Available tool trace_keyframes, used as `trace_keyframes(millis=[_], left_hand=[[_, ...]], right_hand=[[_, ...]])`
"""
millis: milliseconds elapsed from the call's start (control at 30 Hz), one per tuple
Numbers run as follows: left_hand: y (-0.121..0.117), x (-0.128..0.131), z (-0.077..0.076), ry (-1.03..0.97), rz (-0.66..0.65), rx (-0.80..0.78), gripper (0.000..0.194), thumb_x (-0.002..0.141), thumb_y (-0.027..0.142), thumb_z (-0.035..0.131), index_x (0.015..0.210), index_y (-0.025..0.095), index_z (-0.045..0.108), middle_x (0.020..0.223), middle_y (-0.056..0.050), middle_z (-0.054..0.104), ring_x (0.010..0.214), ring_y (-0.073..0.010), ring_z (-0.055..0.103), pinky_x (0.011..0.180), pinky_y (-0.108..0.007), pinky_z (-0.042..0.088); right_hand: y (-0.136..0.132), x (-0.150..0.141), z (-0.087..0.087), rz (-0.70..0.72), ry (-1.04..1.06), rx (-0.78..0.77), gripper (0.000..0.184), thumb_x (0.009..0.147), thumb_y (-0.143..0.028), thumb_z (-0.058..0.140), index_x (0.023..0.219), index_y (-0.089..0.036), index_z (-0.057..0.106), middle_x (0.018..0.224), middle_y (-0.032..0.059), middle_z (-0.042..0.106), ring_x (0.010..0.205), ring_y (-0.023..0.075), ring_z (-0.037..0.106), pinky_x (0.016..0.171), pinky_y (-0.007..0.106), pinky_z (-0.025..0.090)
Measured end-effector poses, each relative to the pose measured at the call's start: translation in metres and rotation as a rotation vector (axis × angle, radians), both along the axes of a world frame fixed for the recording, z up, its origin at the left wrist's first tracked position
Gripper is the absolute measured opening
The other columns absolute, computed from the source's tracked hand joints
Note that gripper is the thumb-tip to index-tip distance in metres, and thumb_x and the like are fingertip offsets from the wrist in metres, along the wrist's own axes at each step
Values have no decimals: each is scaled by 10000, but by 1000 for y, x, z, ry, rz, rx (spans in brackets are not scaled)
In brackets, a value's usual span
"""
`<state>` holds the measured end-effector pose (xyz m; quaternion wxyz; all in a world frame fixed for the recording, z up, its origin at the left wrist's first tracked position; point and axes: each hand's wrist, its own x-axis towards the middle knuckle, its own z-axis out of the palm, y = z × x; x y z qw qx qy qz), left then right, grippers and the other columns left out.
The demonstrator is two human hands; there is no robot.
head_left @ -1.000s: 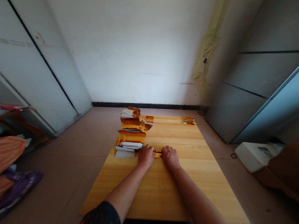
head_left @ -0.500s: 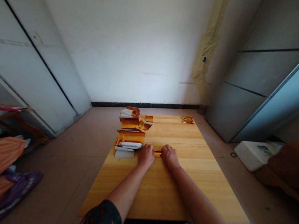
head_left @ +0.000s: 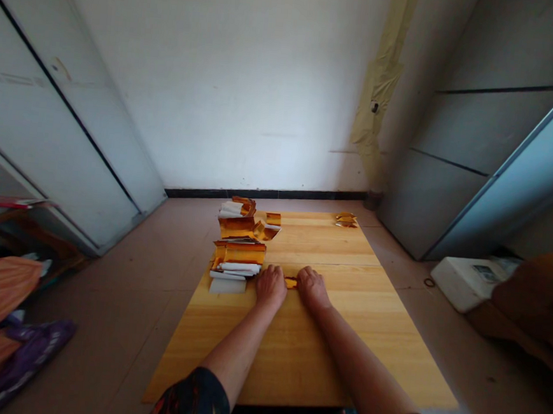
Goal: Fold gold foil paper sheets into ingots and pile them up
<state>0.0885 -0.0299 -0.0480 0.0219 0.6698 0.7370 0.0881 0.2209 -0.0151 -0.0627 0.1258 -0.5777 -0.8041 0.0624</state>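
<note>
Gold-foil paper strip (head_left: pixel 290 283) lies on the pale wooden surface (head_left: pixel 323 344), between the left hand (head_left: pixel 271 287) and right hand (head_left: pixel 313 289). Both hands are curled down touching its ends; can't tell if they pinch or just press. Strip looks thin, light and easily creased, best taken by the ends. Folded gold-foil pieces (head_left: pixel 239 252) and white paper sheets (head_left: pixel 226 285) stack just left of the left hand. No readable writing.

Soft, dim indoor light, brightest on the back wall (head_left: pixel 265 104), with wide-angle warping at the edges
</note>
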Motion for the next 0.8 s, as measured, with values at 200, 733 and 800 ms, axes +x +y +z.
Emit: trace_keyframes(millis=[200, 733, 800], left_hand=[[-8, -1, -4, 42, -85, 124, 226, 903, 158, 370, 1000, 210, 568, 957, -81, 556, 928, -216, 507, 781, -331, 386], [-2, -22, -11, -120, -480, 152, 187, 840, 108, 498, 818, 199, 660, 871, -47, 634, 874, -185, 524, 778, -309, 389], [-6, -28, -12, -183, -483, 190, 193, 840, 124, 510, 840, 214, 681, 922, -33, 659, 891, -183, 524, 797, -312, 389]], right_hand=[[1, 6, 3, 11, 117, 29, 146, 865, -182, 477, 980, -179, 567, 1054, 72, 581, 957, 170, 515, 789, 252, 363], [-3, 21, 4, -18, -19, 125, 145, 890, -232, 453, 909, -209, 595, 1077, 61, 609, 989, 184, 485, 791, 290, 316], [-4, 19, 6, -49, -11, 119, 164, 896, -220, 431, 908, -205, 593, 1071, 63, 613, 991, 184, 487, 794, 295, 308]])
